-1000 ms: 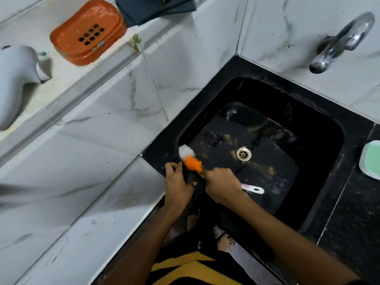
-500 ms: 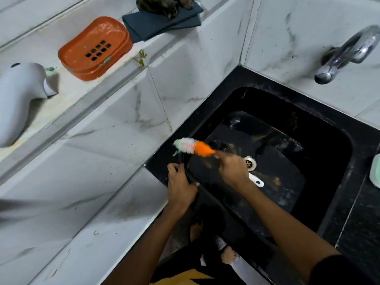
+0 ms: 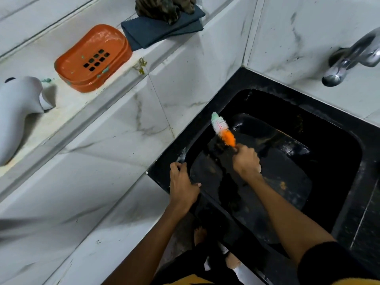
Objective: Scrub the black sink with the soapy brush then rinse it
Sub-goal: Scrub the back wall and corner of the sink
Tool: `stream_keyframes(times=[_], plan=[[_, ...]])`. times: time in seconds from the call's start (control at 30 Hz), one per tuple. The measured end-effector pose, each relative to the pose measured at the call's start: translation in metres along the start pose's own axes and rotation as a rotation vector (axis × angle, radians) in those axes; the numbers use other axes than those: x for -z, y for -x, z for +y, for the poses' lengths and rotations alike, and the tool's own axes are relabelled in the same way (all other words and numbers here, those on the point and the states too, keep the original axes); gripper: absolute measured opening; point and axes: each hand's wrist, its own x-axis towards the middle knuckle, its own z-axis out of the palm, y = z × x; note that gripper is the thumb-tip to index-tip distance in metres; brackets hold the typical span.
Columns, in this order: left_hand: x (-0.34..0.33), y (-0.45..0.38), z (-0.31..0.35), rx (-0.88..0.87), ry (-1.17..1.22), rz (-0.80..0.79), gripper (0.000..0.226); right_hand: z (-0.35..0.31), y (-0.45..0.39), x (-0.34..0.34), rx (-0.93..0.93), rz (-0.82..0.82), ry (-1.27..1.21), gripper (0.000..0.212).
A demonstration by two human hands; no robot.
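the black sink [image 3: 339, 153] is set into a dark counter in a corner of white marbled tile, and serves as the reference point below.

right hand [image 3: 245, 161]: positioned over the sink basin, towards its left wall. the fingers are curled tight round the handle of the brush [image 3: 223, 129]. the brush head, white and green at the tip and orange near the hand, points up and away from the person and sits against the upper left inner wall of the sink, just below the rim.

left hand [image 3: 183, 185]: resting on the front left corner of the sink rim. the fingers are spread slightly and bent over the outer edge, the thumb lies along the inner edge; it grips the rim.

a small patch of white foam [image 3: 182, 155] lies on the rim just beyond the left hand. brownish smears mark the basin floor.

a chrome tap [image 3: 353, 58] projects from the wall behind the sink, to the right. on the ledge to the left of the sink stand an orange soap dish [image 3: 92, 58], a folded dark cloth [image 3: 162, 29] and a white bottle [image 3: 16, 112].
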Motion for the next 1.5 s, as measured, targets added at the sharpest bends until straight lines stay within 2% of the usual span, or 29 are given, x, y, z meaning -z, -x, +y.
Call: stream_keyframes(times=[0.13, 0.2, 0.3, 0.33, 0.5, 0.57, 0.67, 0.73, 0.77, 0.83, 0.9, 0.97, 1.03, 1.07, 1.13, 1.23, 1.27, 1.3, 1.4, 1.43, 1.5], plan=[[-0.001, -0.002, -0.001, 0.043, 0.052, 0.054, 0.079, -0.005, 0.045, -0.017, 0.382, -0.183, 0.272, 0.027], [-0.002, -0.001, -0.003, 0.077, 0.096, 0.083, 0.072, -0.004, 0.045, -0.011, 0.387, -0.175, 0.312, 0.029], [-0.002, 0.001, -0.005, 0.109, 0.162, 0.12, 0.064, -0.004, 0.021, 0.004, 0.204, -0.056, 0.24, 0.032], [-0.001, 0.001, -0.006, 0.117, 0.19, 0.14, 0.063, -0.005, 0.019, 0.008, 0.194, -0.042, 0.234, 0.033], [0.004, -0.002, -0.012, 0.17, 0.338, 0.223, 0.059, 0.0, 0.06, -0.012, 0.47, -0.179, 0.301, 0.028], [0.004, -0.002, -0.013, 0.164, 0.355, 0.215, 0.058, 0.0, 0.052, -0.014, 0.404, -0.175, 0.302, 0.026], [0.004, -0.004, -0.012, 0.131, 0.335, 0.161, 0.057, -0.007, 0.019, -0.001, 0.152, -0.065, 0.256, 0.036], [0.004, -0.008, -0.01, 0.086, 0.307, 0.126, 0.057, -0.01, 0.016, 0.005, 0.079, -0.012, 0.221, 0.037], [0.004, -0.01, -0.01, 0.061, 0.294, 0.107, 0.057, -0.015, 0.022, 0.005, 0.119, -0.043, 0.247, 0.037], [0.003, -0.015, -0.009, 0.023, 0.268, 0.084, 0.057, -0.023, 0.05, -0.003, 0.332, -0.161, 0.358, 0.037], [0.002, -0.02, -0.01, 0.002, 0.228, 0.089, 0.055, -0.025, 0.057, -0.005, 0.388, -0.187, 0.36, 0.034], [-0.001, -0.025, -0.013, -0.028, 0.178, 0.104, 0.055, -0.022, 0.027, 0.001, 0.21, -0.085, 0.324, 0.03], [-0.002, -0.029, -0.013, -0.059, 0.128, 0.104, 0.054, -0.017, -0.015, 0.018, -0.045, 0.009, 0.178, 0.028], [-0.003, -0.031, -0.011, -0.07, 0.098, 0.092, 0.056, -0.016, -0.027, 0.025, -0.104, 0.048, 0.134, 0.027], [-0.003, -0.036, -0.005, -0.073, 0.052, 0.063, 0.06, -0.024, -0.03, 0.025, -0.004, 0.027, 0.182, 0.03], [-0.004, -0.043, 0.005, -0.079, 0.018, 0.045, 0.063, -0.035, -0.001, 0.015, 0.336, -0.114, 0.377, 0.036], [-0.004, -0.047, 0.009, -0.087, 0.004, 0.04, 0.065, -0.03, -0.004, 0.017, 0.337, -0.112, 0.386, 0.036], [-0.005, -0.051, 0.01, -0.102, -0.015, 0.034, 0.067, -0.025, -0.016, 0.022, 0.261, -0.074, 0.366, 0.035], [-0.009, -0.064, 0.018, -0.158, -0.075, 0.014, 0.072, -0.006, -0.072, 0.044, -0.113, 0.051, 0.177, 0.029], [-0.01, -0.068, 0.023, -0.171, -0.093, 0.007, 0.073, -0.004, -0.079, 0.047, -0.135, 0.063, 0.171, 0.028], [-0.011, -0.077, 0.03, -0.19, -0.121, -0.014, 0.077, -0.008, -0.074, 0.043, 0.007, 0.017, 0.25, 0.027]])
